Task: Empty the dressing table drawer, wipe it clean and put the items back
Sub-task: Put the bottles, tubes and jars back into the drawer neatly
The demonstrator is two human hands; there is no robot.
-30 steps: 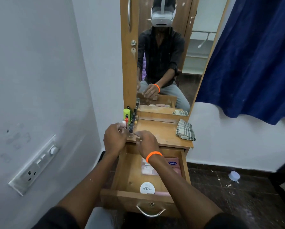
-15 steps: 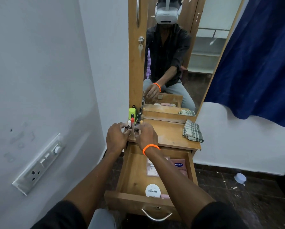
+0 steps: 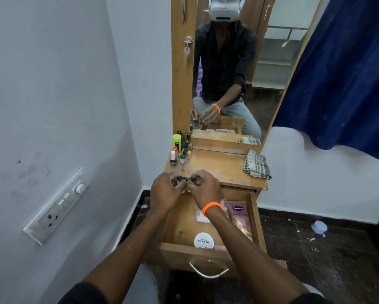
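The wooden dressing table's drawer stands pulled open. In it lie a round white nail polish remover tub, a pink Vaseline sachet and a pale pink packet. Above the drawer's back edge, my left hand and my right hand meet, each pinching a small dark nail polish bottle. How many bottles each holds is hidden by the fingers. Several nail polish bottles and a green tube stand on the tabletop's left side.
A checked cloth lies folded on the tabletop at the right. A tall mirror rises behind. A wall with a switch panel is at the left, a blue curtain at the right. A small white lid lies on the dark floor.
Both hands have drawn back from the row of bottles on the tabletop toward the drawer's edge, now holding small bottles between them.
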